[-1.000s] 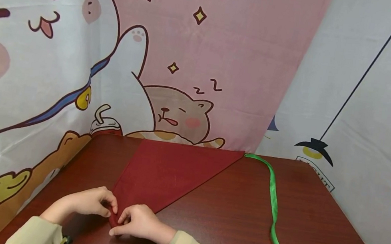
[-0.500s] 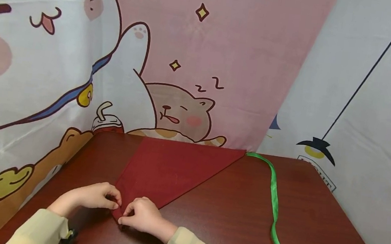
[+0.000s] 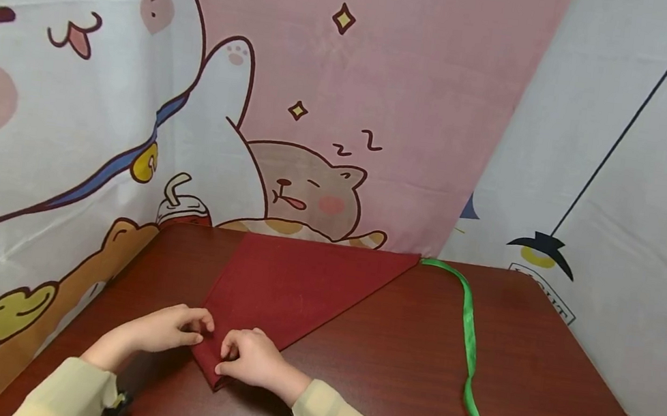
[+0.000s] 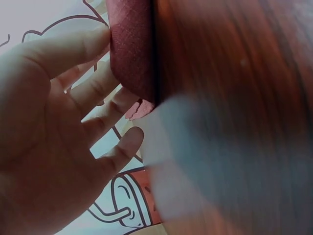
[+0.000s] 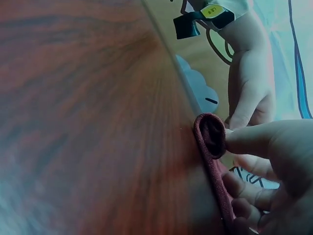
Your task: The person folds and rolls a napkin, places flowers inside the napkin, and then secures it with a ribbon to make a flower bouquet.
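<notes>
A dark red cloth (image 3: 293,292) lies flat on the table, its near end folded over into a roll. My left hand (image 3: 166,330) pinches the roll's left part, thumb on the near side. The right hand (image 3: 254,359) pinches it further right with thumb and fingers. Seen from the left wrist, the thumb of the left hand (image 4: 54,112) touches the rolled cloth (image 4: 132,49), fingers lying behind. In the right wrist view the rolled end (image 5: 199,132) shows a hollow, flattened loop, with the right thumb (image 5: 249,139) against its side.
A long green ribbon (image 3: 468,326) runs from the cloth's far right corner down the right side of the brown table (image 3: 389,372). Curtains with cartoon animals (image 3: 310,192) hang behind and beside the table.
Both hands have moved slightly away from the person and to the right, and the cloth's near end has been folded over farther. The ribbon stays put.
</notes>
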A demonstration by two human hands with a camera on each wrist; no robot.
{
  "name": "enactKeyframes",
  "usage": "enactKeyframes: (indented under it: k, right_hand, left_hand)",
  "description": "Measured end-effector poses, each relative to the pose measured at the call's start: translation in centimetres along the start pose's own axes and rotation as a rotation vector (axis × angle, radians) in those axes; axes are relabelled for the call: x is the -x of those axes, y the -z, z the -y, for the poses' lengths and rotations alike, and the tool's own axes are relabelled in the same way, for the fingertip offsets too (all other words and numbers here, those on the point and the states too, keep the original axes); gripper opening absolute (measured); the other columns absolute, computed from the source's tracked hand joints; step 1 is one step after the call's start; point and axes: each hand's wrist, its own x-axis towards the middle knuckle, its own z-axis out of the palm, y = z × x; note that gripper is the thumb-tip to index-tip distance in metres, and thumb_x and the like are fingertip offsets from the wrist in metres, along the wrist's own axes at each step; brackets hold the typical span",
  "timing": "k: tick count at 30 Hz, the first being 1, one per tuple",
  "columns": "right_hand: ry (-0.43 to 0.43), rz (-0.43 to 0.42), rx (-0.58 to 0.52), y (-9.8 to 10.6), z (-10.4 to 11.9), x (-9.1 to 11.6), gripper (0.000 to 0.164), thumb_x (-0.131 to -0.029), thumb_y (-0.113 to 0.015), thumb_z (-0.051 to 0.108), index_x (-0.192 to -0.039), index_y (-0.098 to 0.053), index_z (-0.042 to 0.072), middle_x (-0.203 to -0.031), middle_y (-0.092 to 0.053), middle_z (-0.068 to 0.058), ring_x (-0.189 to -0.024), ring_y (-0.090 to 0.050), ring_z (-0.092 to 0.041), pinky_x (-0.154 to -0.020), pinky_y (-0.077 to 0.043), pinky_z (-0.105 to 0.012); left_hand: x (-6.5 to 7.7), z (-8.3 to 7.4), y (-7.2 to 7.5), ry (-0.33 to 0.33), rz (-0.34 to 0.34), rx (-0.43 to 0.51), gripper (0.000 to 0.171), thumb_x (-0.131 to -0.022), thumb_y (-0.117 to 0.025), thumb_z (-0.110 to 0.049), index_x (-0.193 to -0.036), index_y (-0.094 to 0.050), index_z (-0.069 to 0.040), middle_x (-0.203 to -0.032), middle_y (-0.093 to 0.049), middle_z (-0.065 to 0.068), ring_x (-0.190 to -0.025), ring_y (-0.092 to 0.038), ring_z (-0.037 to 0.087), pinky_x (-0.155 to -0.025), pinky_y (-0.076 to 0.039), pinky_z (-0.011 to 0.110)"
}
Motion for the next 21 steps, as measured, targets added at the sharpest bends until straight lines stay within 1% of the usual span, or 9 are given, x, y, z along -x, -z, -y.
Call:
enactKeyframes:
  k: [2,4,6,8,11,13,15,18,21]
  right_hand:
    - [-0.005,-0.005,-0.049,-0.1,-0.1,0.0,0.017,-0.074,-0.079,0.019,-0.077,-0.063,0.019,-0.064,-0.051,0.018,-0.062,-0.044,0.007,-0.069,-0.034,-0.014]
    - [-0.002,-0.001,-0.070,-0.2,-0.1,-0.1,0.012,-0.074,-0.077,0.018,-0.077,-0.065,0.019,-0.062,-0.051,0.019,-0.060,-0.044,0.008,-0.070,-0.034,-0.014]
    - [-0.023,0.011,-0.072,-0.2,0.0,0.0,0.010,-0.077,-0.076,0.024,-0.073,-0.067,0.020,-0.058,-0.051,0.021,-0.059,-0.043,0.009,-0.072,-0.035,-0.013]
    - [-0.060,0.032,-0.056,-0.2,0.2,0.1,0.016,-0.077,-0.076,0.034,-0.070,-0.067,0.023,-0.054,-0.050,0.024,-0.059,-0.043,0.008,-0.072,-0.035,-0.013]
    - [-0.126,0.061,-0.037,-0.3,0.7,0.2,0.026,-0.075,-0.078,0.047,-0.068,-0.066,0.026,-0.052,-0.049,0.025,-0.060,-0.043,0.006,-0.067,-0.037,-0.012]
    - [-0.155,0.071,-0.025,-0.3,0.9,0.2,0.029,-0.073,-0.078,0.051,-0.068,-0.065,0.026,-0.053,-0.049,0.025,-0.059,-0.044,0.004,-0.060,-0.037,-0.013]
    - [-0.173,0.074,-0.017,-0.4,1.1,0.2,0.030,-0.072,-0.079,0.051,-0.068,-0.064,0.026,-0.054,-0.048,0.024,-0.057,-0.044,0.003,-0.056,-0.036,-0.014]
    - [-0.199,0.073,-0.024,-0.5,1.1,0.2,0.028,-0.072,-0.080,0.047,-0.067,-0.063,0.026,-0.051,-0.048,0.022,-0.052,-0.045,0.005,-0.054,-0.036,-0.014]
    - [-0.215,0.072,-0.071,-0.5,0.9,0.2,0.023,-0.074,-0.080,0.040,-0.065,-0.065,0.025,-0.047,-0.049,0.022,-0.045,-0.046,0.008,-0.053,-0.037,-0.013]
  left_hand:
    - [-0.2,0.0,-0.1,0.000,-0.002,0.010,0.015,-0.089,-0.064,-0.004,-0.100,-0.060,-0.013,-0.073,-0.056,-0.011,-0.065,-0.047,0.004,-0.060,-0.039,0.025]
    - [-0.5,0.1,-0.2,-0.018,-0.001,0.013,0.015,-0.088,-0.064,-0.003,-0.097,-0.060,-0.013,-0.070,-0.054,-0.011,-0.063,-0.045,0.004,-0.058,-0.038,0.024]
    - [-0.8,0.2,-0.4,-0.043,0.004,0.019,0.014,-0.087,-0.064,-0.001,-0.092,-0.061,-0.014,-0.068,-0.051,-0.012,-0.061,-0.043,0.003,-0.057,-0.036,0.022]
    - [-1.2,0.2,-0.5,-0.066,0.012,0.026,0.015,-0.086,-0.064,0.001,-0.088,-0.062,-0.014,-0.066,-0.048,-0.012,-0.060,-0.041,0.003,-0.056,-0.035,0.021]
    - [-1.6,0.3,-0.6,-0.082,0.022,0.041,0.016,-0.086,-0.064,0.003,-0.083,-0.063,-0.013,-0.064,-0.046,-0.012,-0.059,-0.040,0.002,-0.055,-0.035,0.020]
    - [-1.8,0.3,-0.7,-0.079,0.026,0.048,0.016,-0.086,-0.064,0.002,-0.082,-0.063,-0.013,-0.064,-0.047,-0.012,-0.059,-0.041,0.002,-0.055,-0.035,0.020]
    - [-1.9,0.2,-0.7,-0.071,0.029,0.052,0.015,-0.086,-0.065,0.002,-0.082,-0.064,-0.013,-0.064,-0.048,-0.013,-0.059,-0.041,0.001,-0.055,-0.036,0.020]
    - [-2.0,0.2,-0.6,-0.067,0.026,0.051,0.015,-0.087,-0.065,0.001,-0.081,-0.065,-0.013,-0.065,-0.049,-0.013,-0.060,-0.042,0.001,-0.056,-0.037,0.021]
    - [-1.9,0.3,-0.5,-0.090,0.007,0.040,0.014,-0.088,-0.063,0.000,-0.083,-0.066,-0.012,-0.068,-0.053,-0.011,-0.062,-0.044,0.001,-0.057,-0.039,0.022]
